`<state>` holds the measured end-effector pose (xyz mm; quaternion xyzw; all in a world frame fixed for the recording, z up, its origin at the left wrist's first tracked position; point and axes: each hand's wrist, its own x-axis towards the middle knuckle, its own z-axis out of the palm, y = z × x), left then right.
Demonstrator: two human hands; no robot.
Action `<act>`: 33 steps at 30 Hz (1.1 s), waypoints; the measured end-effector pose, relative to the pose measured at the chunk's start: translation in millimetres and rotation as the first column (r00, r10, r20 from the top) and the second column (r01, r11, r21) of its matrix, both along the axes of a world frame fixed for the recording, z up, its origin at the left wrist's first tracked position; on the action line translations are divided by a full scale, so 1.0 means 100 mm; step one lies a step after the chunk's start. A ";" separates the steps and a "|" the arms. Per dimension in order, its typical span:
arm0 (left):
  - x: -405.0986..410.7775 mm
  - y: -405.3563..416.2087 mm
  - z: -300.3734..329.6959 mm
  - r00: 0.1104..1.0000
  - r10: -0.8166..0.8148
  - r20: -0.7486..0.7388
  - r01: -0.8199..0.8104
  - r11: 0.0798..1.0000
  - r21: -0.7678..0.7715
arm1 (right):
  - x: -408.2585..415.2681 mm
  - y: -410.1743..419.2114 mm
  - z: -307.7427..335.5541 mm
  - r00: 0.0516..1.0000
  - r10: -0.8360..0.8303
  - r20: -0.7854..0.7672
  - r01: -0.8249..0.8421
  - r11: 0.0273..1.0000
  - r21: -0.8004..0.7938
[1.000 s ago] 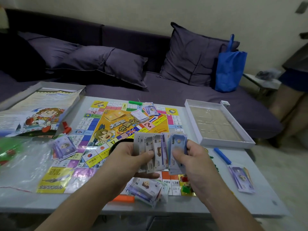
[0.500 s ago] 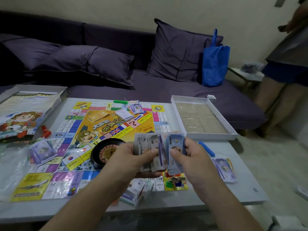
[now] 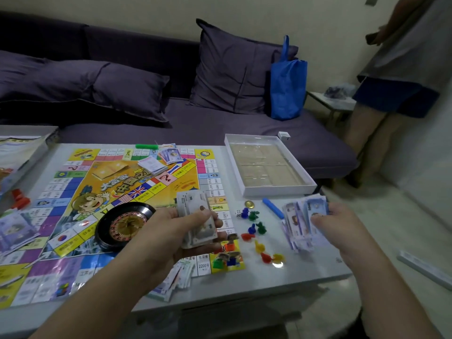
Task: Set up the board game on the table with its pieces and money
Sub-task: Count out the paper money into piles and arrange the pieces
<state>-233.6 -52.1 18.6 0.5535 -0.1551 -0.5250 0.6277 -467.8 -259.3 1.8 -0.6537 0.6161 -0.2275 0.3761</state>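
Left hand (image 3: 171, 231) fingers curled round a stack of play money (image 3: 198, 221) — thumb on top, stack clamped, held over the near-right part of the game board (image 3: 102, 192). Right hand (image 3: 342, 228) pinches a smaller fan of notes (image 3: 305, 221), thumb on the face and fingers behind, just above the table (image 3: 305, 270) off the board's right edge; whether the fan's lower edge touches the table I can't tell

Outward from the hands: coloured pawns (image 3: 256, 231) scattered between the two hands on bare table, a die (image 3: 238, 213) and a gold coin (image 3: 249, 204) just beyond them, blue stick (image 3: 272, 207) beside the fan. Roulette wheel (image 3: 124, 225) sits on the board just left of the left hand. More money piles: one at the board's far edge (image 3: 171, 155), one at the left edge (image 3: 17, 228), one under the left wrist at the near edge (image 3: 176, 280). Card deck (image 3: 151, 165) near board centre. Open box tray (image 3: 266, 165) at the table's far right

Step, as I read it: dealing money into per-player piles — right-side share going down now. Board is laid out, pawns not yet placed

Next move needs: set the fan flat clear of the pawns, release, then count another share off the left-hand stack. Risk — thin notes slide and fan out, so square them before letting go
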 end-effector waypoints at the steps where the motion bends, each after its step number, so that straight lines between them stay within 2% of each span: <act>1: -0.01 0.00 0.00 1.000 -0.006 0.004 0.006 1.000 0.010 | -0.05 -0.07 -0.07 0.999 -0.016 -0.028 0.017 0.999 0.030; 7: -0.01 -0.01 -0.01 1.000 -0.015 0.011 0.015 0.999 0.045 | -0.09 -0.27 -0.38 0.989 -0.053 -0.136 0.068 0.992 0.109; 12: -0.01 0.01 0.00 0.999 -0.019 -0.033 0.020 0.999 0.039 | -0.10 -0.30 -0.42 0.987 -0.084 -0.139 0.100 0.988 0.117; 15: 0.01 0.05 -0.01 0.999 -0.041 0.002 0.041 0.999 0.033 | -0.12 -0.26 -0.36 0.983 -0.131 -0.132 0.147 0.982 0.120; 18: 0.04 0.10 -0.02 0.999 -0.034 0.035 0.033 0.999 0.033 | -0.05 -0.07 -0.14 0.991 -0.123 -0.061 0.131 0.979 0.154; 20: 0.07 0.13 -0.01 0.997 -0.027 0.065 0.026 0.999 0.026 | 0.05 0.10 0.00 0.996 -0.067 0.056 0.057 0.985 0.165; 22: 0.11 0.16 0.00 0.997 -0.020 0.079 0.019 1.000 0.018 | 0.24 0.37 0.15 0.971 0.038 0.236 -0.083 0.979 0.185; 25: 0.14 0.21 0.00 0.995 -0.027 0.098 0.026 1.000 0.009 | 0.59 0.83 0.31 0.858 0.243 0.453 -0.345 0.925 0.157; 28: 0.19 0.29 0.01 0.985 -0.041 0.168 0.039 0.999 0.014 | 0.95 1.12 0.28 0.799 0.352 0.487 -0.464 0.876 0.129; 31: 0.29 0.38 0.00 0.964 -0.049 0.263 0.042 0.999 0.034 | 1.21 1.24 0.21 0.788 0.390 0.476 -0.502 0.855 0.131; 33: 0.38 0.46 -0.03 0.964 -0.044 0.263 0.038 0.999 0.026 | 1.35 1.29 0.19 0.787 0.407 0.465 -0.516 0.846 0.134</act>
